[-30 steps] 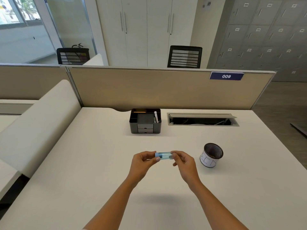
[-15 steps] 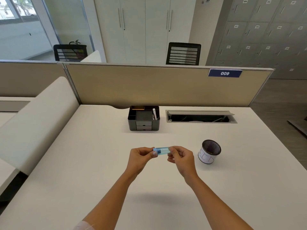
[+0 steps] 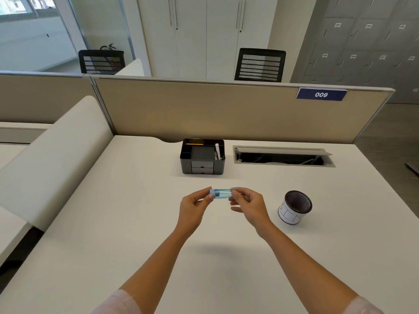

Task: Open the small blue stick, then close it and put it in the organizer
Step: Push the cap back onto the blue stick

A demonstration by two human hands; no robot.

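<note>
A small blue translucent stick lies level in the air above the white desk, held at both ends. My left hand pinches its left end with thumb and fingers. My right hand pinches its right end. The stick looks to be in one piece, and I cannot tell whether its cap is loosened. The black organizer stands behind my hands near the partition, with open compartments on top and two small drawers in front. Pens stick out of its right compartment.
A dark mesh cup with a white label stands to the right of my right hand. A cable tray with its flap open is set into the desk right of the organizer. A beige partition closes the desk's far edge.
Both hands stay pinched on the stick's ends and have shifted a little farther from me, toward the organizer. The stick looks the same length throughout.
</note>
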